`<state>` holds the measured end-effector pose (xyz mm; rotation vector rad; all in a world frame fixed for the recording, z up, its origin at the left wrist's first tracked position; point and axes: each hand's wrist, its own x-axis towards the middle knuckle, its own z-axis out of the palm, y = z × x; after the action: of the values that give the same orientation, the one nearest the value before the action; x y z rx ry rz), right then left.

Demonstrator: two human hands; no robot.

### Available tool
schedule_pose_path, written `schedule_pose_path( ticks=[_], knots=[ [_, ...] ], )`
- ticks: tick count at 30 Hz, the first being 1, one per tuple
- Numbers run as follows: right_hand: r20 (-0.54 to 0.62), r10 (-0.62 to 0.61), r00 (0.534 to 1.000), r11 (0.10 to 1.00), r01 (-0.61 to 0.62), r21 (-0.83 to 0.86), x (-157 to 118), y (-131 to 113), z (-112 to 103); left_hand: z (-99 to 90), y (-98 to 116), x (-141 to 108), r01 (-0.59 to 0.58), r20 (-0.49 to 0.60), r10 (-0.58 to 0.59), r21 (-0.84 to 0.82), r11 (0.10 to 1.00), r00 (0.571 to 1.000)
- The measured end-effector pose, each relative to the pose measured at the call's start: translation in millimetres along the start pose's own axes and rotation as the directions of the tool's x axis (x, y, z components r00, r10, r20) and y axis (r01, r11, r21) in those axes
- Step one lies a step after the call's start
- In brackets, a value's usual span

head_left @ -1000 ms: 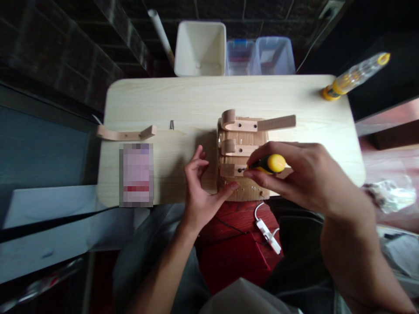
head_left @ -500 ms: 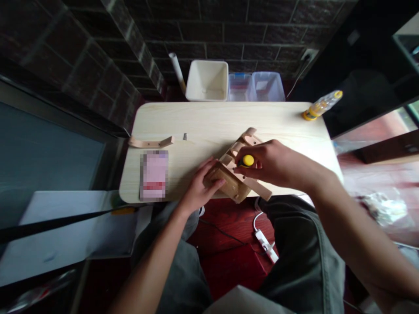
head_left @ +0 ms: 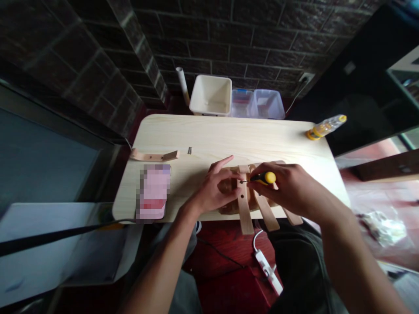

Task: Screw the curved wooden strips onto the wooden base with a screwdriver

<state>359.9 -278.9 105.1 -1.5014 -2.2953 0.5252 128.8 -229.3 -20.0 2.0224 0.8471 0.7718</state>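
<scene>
Screwdriver (head_left: 270, 177) at a wooden strip (head_left: 246, 220)

Left, a spare strip (head_left: 155, 157) and screws (head_left: 190, 150) lay aside. The left hand (head_left: 212, 188) curved over the board (head_left: 230, 209) at the table's (head_left: 278, 135) front edge, likely steadying it; its grip was unclear. The right hand (head_left: 286, 183) grasped the screwdriver, tip on the strip. Slanted half a second earlier, the board now lay lengthwise.

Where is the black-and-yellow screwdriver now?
In the head view, the screwdriver is right of centre in the right hand, its tip at the leftmost of three side-by-side wooden strips, near the left hand.

Strips (head_left: 246, 214) overhang table (head_left: 248, 139) — bins (head_left: 211, 95) behind.
</scene>
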Motion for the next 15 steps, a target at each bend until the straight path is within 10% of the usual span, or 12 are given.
schedule_pose_path(
  ticks=[15],
  knots=[
    [0.013,0.025,1.000,0.997,-0.026,0.067,9.9,9.9,5.8,4.1,-6.8,9.4,-0.011,-0.023,0.011,0.021,1.000,1.000]
  ],
)
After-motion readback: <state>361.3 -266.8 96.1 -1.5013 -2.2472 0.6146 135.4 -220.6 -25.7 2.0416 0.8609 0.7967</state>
